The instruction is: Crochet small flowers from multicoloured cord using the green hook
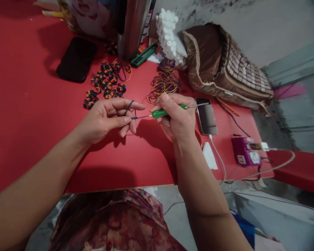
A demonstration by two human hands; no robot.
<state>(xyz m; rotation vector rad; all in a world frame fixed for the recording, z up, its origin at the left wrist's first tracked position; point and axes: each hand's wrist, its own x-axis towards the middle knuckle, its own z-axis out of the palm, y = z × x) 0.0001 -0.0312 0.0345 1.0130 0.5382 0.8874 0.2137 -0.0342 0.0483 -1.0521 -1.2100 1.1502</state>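
Note:
My right hand (pixel 176 113) grips a crochet hook (pixel 162 113) by its green handle, with a metal shaft sticking out at both ends. The hook's left tip meets dark yarn (pixel 135 115) at my left fingertips. Between thumb and fingers my left hand (pixel 111 116) pinches that yarn, and a strand loops over its index finger. Behind the right hand lies a loose heap of multicolored yarn (pixel 165 83). Beyond the left hand sits a cluster of small dark and orange crocheted pieces (pixel 107 82). The exact stitch at the hook's tip is too small to make out.
A black phone-like object (pixel 77 60) lies left on the red table (pixel 28 115). A green cutter (pixel 144 55) rests by a metal cylinder (pixel 132 31). On the right are a charging phone (pixel 206 116), a purple power box (pixel 244 151) and a brown cushion-like bundle (pixel 225 62).

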